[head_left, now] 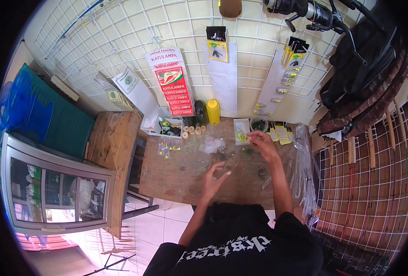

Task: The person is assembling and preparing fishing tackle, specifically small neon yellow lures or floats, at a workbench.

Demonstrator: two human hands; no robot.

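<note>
My right hand (263, 143) is raised at the front right corner of a small white box (242, 125) that holds little yellow-green pieces (241, 135). Its thumb and fingers are drawn together in a pinch; whatever may be between them is too small to make out. Lower and to the left, my left hand (211, 180) hovers over the wooden table (171, 172) with thumb and forefinger apart and nothing seen between them. Just beyond its fingertips is a small dark patch (222, 157). Clear plastic bags (212, 146) lie farther back.
Wooden spools (191, 130), a yellow squeeze bottle (213, 112) and a white tray (167, 128) line the back. Bagged yellow pieces (168, 148) lie left. A round tub (259, 124), yellow packets (280, 133) and clear plastic sleeves (304, 165) are at right. Fishing rods (372, 147) hang beyond.
</note>
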